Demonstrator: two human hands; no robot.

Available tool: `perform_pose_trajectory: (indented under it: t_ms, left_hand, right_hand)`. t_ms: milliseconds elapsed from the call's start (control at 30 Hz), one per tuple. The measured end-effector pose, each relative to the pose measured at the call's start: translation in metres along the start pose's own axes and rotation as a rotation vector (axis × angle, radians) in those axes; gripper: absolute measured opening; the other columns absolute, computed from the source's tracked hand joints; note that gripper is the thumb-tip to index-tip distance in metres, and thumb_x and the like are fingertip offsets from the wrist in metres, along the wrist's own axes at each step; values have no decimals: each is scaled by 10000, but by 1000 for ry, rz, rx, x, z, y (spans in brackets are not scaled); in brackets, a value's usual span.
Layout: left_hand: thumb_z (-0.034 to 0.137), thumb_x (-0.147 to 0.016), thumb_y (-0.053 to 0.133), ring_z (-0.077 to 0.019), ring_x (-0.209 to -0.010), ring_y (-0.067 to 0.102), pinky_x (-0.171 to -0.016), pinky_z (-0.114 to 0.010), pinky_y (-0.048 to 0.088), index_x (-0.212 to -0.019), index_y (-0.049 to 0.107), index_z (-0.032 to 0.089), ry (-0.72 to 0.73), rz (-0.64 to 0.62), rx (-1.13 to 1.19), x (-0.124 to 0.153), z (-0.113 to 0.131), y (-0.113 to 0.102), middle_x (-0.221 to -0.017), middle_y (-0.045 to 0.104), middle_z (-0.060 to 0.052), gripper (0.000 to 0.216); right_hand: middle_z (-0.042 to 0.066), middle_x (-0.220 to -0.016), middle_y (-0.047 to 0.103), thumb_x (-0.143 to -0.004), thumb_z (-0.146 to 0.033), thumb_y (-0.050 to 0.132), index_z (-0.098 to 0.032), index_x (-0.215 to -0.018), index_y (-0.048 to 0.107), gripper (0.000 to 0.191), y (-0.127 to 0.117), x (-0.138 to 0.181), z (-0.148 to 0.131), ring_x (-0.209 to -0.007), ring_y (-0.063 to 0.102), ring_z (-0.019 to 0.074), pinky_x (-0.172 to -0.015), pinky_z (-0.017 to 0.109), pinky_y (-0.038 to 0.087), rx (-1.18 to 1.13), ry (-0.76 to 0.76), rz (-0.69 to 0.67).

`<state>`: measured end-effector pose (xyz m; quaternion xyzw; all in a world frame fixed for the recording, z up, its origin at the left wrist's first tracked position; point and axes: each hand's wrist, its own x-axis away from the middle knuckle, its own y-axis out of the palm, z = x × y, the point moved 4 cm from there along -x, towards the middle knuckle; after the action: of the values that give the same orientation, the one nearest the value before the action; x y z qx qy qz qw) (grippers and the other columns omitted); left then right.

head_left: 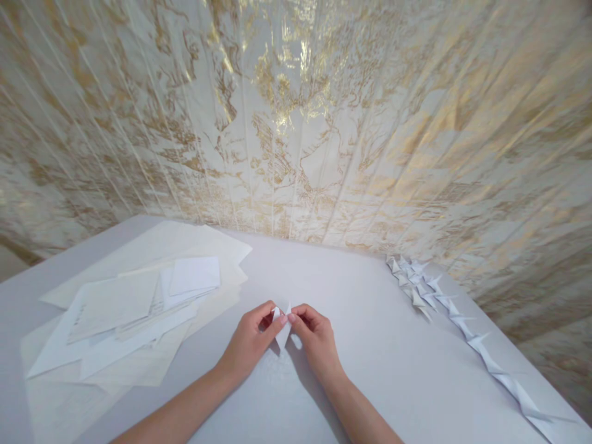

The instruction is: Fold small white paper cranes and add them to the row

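Observation:
A small folded white paper crane (283,335) is pinched between both hands above the middle of the table. My left hand (253,335) is closed on its left side, thumb against the paper. From the other side my right hand (316,336) grips it with thumb and index finger. One thin point of the paper sticks up between the fingertips, and a broader pointed flap hangs below them. The fingers hide part of its folds.
Sheets and cut pieces of paper (115,302) lie in an overlapping pile on the left. Folded paper cranes (481,351) stand in rows along the right edge of the white table (370,382). A gold-patterned curtain (287,154) hangs behind the table.

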<state>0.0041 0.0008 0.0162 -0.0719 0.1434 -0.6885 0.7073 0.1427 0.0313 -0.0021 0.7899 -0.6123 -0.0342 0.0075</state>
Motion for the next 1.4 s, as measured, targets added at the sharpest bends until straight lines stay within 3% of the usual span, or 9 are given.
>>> perform_pose_trajectory:
  t_ms: [200, 367, 800, 1100, 1400]
  left_hand:
    - [409, -887, 545, -132, -605, 407, -581, -238, 328, -649, 464, 213, -4, 24, -2, -2, -1, -2, -616, 365, 71, 318]
    - [395, -852, 606, -136, -627, 423, -610, -245, 328, -620, 481, 206, 17, 15, 6, -2, 0, -1, -632, 401, 65, 325]
    - [459, -817, 614, -108, -554, 355, -529, -234, 294, -612, 460, 198, -83, -19, 176, -1, -6, 7, -589, 324, 79, 365]
    - [402, -793, 611, -115, -578, 359, -549, -233, 295, -609, 483, 196, -58, -28, 189, -1, 2, 4, -599, 353, 71, 305]
    - [364, -806, 562, -127, -599, 348, -560, -238, 289, -605, 420, 213, -16, -73, 128, -1, 1, 5, -609, 328, 68, 288]
  right_hand:
    - [-21, -731, 569, -823, -284, 644, -200, -824, 607, 92, -2, 3, -8, -684, 499, 147, -666, 255, 402, 67, -116, 81]
    - [-12, -735, 546, -816, -274, 652, -201, -745, 601, 114, -1, 4, -15, -690, 479, 154, -663, 262, 390, 108, -161, 71]
    - [-29, -638, 516, -772, -366, 701, -184, -699, 619, 213, -2, 0, -5, -617, 436, 137, -623, 273, 349, -86, -1, 7]
    - [-17, -708, 594, -706, -357, 773, -209, -832, 638, 237, 4, -1, -5, -638, 508, 140, -623, 261, 395, -229, 34, -7]
    - [2, -614, 624, -658, -377, 800, -170, -660, 669, 245, 2, -4, -1, -564, 490, 127, -586, 272, 378, -154, 83, -33]
